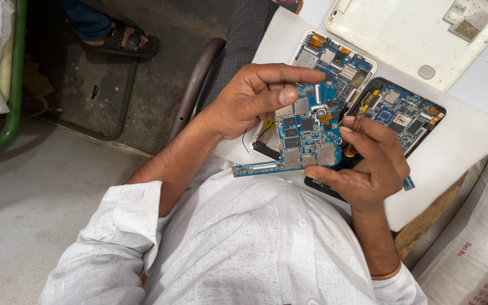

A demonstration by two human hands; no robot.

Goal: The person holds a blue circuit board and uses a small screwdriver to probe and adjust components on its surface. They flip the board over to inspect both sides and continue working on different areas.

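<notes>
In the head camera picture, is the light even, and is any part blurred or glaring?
Head view: soft, even daylight, only faint shadows under the left hand and right hand; the blue circuit board they hold is sharp; the white tablet back cover looks bright, slightly washed out; the edges bend a little from the wide lens.

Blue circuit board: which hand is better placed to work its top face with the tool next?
Right, probably. The right hand already holds a small screwdriver at the edge of the blue circuit board. The left hand is occupied gripping the board's top edge, fingers steadying it above the white bench.
</notes>
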